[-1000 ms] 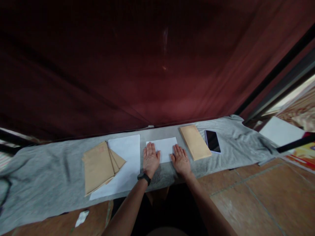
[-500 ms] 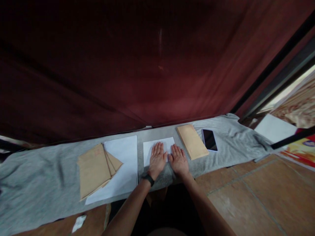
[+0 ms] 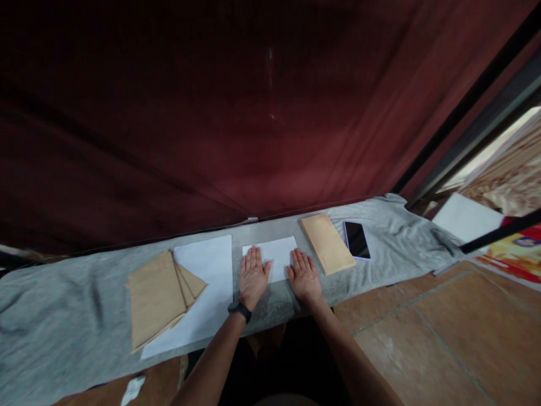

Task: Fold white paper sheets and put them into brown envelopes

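Note:
A white sheet of paper [image 3: 278, 256], possibly folded, lies on the grey cloth between my hands. My left hand [image 3: 254, 276] rests flat on its left end, fingers stretched out and thumb apart; a dark band circles that wrist. At the sheet's right end my right hand [image 3: 305, 276] lies flat too, palm down with fingers extended. Neither hand grips anything. Just right of my right hand sits a stack of brown envelopes [image 3: 328, 243]. To the left are larger white sheets [image 3: 207, 293], partly covered by several brown envelopes [image 3: 155, 299].
A phone [image 3: 357, 239] lies right of the envelope stack. The grey cloth [image 3: 63, 316] covers a long narrow surface against a dark red panel [image 3: 262, 141]. Tiled floor [image 3: 414, 332] shows at the lower right, and a scrap of white paper [image 3: 132, 390] lies at the lower left.
My left hand has slid left across the white sheet to its left end, uncovering the sheet's middle. My right hand stays at the right end. The view has shifted slightly.

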Demonstrator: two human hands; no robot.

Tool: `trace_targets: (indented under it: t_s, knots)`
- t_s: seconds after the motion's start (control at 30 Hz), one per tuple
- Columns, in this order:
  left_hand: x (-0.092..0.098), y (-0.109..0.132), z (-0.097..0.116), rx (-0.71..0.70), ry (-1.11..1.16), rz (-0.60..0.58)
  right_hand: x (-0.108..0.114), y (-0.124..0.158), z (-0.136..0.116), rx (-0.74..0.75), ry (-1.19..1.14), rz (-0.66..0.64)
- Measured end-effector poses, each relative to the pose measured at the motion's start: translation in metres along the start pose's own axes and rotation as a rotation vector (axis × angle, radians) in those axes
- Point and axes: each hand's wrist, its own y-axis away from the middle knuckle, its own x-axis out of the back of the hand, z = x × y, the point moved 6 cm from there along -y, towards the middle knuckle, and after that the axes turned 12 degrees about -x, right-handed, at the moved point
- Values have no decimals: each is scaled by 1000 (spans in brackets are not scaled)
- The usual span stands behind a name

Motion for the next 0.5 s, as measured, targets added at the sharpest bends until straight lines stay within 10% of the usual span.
trace_targets:
  t_s: [0.5]
  knots:
    - [10,34,-5,79,11,79,7,-9,-4,-31,-35,23]
